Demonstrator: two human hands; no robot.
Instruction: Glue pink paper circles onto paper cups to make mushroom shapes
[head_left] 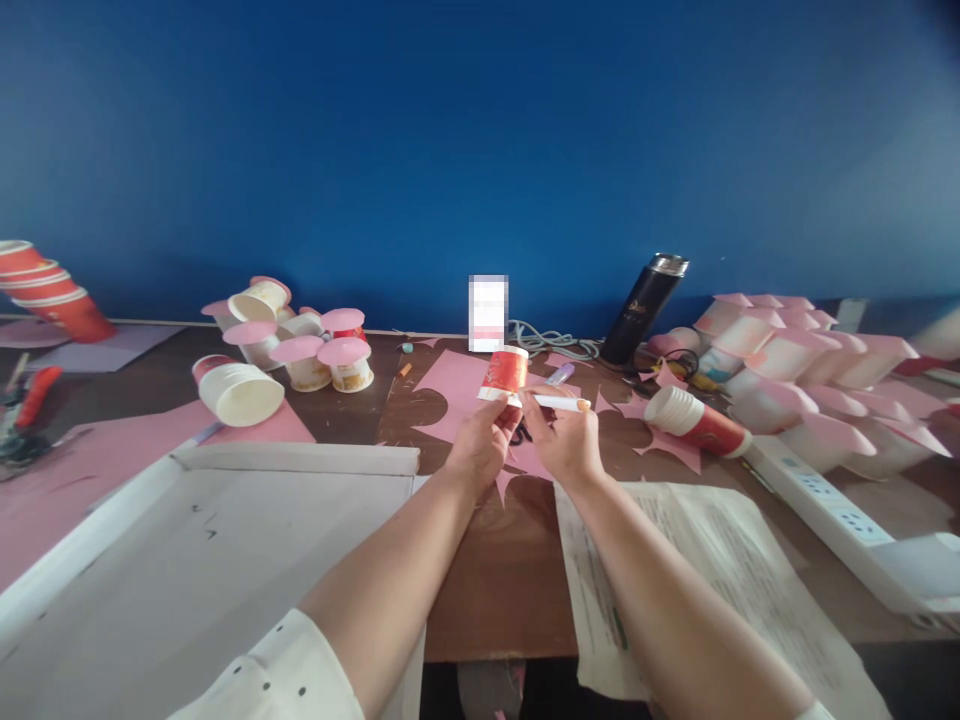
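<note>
Head view: the left hand [480, 442] pinches a red paper cup [509, 370]; the right hand [568, 442] grips a white pen-like stick [561, 403].

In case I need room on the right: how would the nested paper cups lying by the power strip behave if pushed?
The nested paper cups would likely roll, lying on their rounded side. They look thin-walled, so probably light and easily dented. Their stepped rims suggest they could slide apart.
</note>
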